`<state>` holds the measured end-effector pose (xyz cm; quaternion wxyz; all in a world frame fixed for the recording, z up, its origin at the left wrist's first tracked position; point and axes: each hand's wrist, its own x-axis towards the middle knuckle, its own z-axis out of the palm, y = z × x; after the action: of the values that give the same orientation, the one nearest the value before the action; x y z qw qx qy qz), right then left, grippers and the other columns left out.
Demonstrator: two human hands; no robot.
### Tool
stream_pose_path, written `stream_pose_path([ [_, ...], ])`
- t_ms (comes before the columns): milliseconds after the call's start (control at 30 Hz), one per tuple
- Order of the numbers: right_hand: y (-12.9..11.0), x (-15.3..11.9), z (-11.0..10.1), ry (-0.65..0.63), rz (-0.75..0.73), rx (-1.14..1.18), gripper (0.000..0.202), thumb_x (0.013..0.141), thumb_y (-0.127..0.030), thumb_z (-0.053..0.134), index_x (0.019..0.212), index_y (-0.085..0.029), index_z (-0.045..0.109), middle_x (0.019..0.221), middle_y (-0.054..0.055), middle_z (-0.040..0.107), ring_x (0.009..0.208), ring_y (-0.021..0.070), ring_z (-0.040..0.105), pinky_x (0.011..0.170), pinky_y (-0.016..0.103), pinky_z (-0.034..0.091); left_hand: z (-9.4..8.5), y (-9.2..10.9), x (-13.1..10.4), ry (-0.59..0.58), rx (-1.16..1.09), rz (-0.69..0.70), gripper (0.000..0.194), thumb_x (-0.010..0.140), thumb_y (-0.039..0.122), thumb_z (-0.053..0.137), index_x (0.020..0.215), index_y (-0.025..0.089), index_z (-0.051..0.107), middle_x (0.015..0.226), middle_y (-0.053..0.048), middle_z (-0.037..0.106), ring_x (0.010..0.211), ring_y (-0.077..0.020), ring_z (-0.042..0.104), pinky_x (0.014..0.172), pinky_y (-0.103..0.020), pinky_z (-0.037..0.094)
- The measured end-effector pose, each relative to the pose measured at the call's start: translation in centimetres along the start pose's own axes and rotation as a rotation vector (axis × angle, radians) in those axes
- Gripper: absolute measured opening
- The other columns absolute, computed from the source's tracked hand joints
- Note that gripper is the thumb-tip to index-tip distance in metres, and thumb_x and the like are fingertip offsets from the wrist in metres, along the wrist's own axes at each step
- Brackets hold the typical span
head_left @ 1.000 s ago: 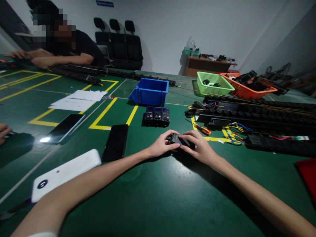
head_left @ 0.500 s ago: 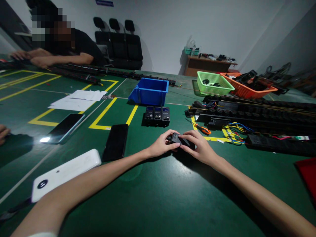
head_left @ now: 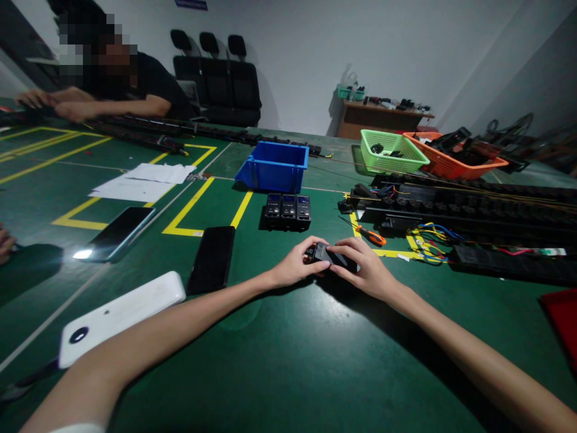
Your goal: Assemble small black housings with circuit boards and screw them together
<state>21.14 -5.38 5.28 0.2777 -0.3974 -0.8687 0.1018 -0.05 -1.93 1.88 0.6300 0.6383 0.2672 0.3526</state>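
Both of my hands grip one small black device [head_left: 336, 257] just above the green table. My left hand [head_left: 295, 263] pinches its left end between thumb and fingers. Around its right part are the fingers of my right hand [head_left: 366, 269]. Beyond my hands stands a row of three black modules [head_left: 287, 211], with a blue bin [head_left: 278, 167] behind it. An orange-handled screwdriver [head_left: 371, 236] lies to the right of the modules. To the left of my left hand a black phone [head_left: 211, 260] lies flat.
A white device [head_left: 121, 316] lies beside my left forearm, with a lit phone [head_left: 118, 234] beyond it. Long black assemblies with wires [head_left: 464, 207], a green basket [head_left: 393, 153] and an orange basket [head_left: 457, 157] are at right. A person [head_left: 121, 78] sits at the far left.
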Motion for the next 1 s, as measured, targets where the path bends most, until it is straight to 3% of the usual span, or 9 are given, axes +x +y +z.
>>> stream_pose_path([
  [1000,0.21,-0.21,0.42,0.01,-0.005,-0.01,0.036,0.09,-0.033,0.059,0.125,-0.024,0.057,0.113,0.012,0.059,0.102,0.026,0.057,0.087,0.045,0.05,-0.05,-0.06,0.02,-0.013,0.01,0.017,0.048,0.077,0.042,0.071,0.114,0.018,0.052,0.102,-0.004,0.051,0.084,-0.013,0.054,0.072,-0.024,0.052],
])
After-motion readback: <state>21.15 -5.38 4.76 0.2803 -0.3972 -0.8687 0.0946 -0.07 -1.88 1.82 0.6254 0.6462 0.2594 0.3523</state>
